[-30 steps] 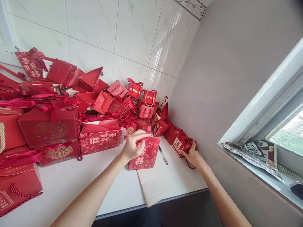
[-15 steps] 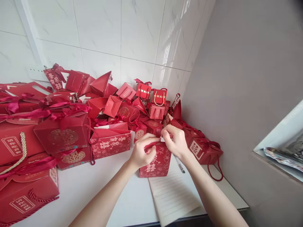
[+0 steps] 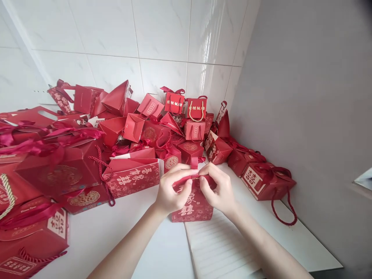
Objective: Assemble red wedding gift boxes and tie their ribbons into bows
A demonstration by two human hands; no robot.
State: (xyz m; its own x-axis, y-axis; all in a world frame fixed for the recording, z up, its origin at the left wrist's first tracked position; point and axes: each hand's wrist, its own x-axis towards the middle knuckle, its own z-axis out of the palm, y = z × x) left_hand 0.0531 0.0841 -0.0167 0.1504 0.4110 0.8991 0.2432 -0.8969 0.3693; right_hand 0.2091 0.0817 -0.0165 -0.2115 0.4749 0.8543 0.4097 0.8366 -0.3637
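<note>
An upright red gift box with pale Chinese characters and a floral print stands in front of me, partly over a lined notebook. At its top edge, my left hand is closed in a pinch on the left side. My right hand pinches the same edge on the right, its fingertips almost touching those of the left. A red ribbon sticks up behind the fingertips at the middle of the top. What exactly lies between the fingertips is partly hidden.
A lined notebook lies on the white table. Many red gift boxes with ribbons and cord handles are piled along the tiled wall. One box lies on its side left of my hands; another sits at right by the grey wall.
My right hand has come lower to the box's top edge, and the small white piece at its fingertips no longer shows. The ribbon now stands up. The view has shifted slightly.
</note>
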